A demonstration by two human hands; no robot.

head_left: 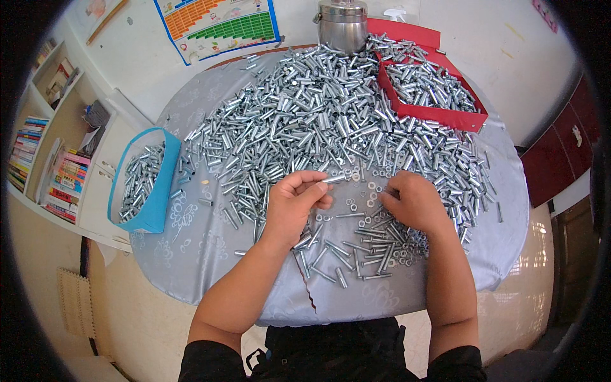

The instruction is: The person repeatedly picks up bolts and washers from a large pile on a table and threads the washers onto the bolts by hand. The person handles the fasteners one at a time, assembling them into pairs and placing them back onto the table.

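My left hand (294, 205) pinches a short silver metal tube (333, 179) between thumb and fingers, holding it level above the table. My right hand (412, 202) rests palm down, fingers curled onto a scatter of small nuts and washers (366, 194); I cannot see whether it holds one. Thin bolts (363, 245) lie loose just in front of both hands. A big heap of silver tubes (312, 114) covers the far half of the round table, draped in a grey cloth (203, 242).
A blue box (153, 210) with several tubes stands at the table's left edge. A red tray (445, 114) filled with tubes sits at the back right, a steel pot (342, 24) behind the heap. Bookshelves (44, 146) are on the left.
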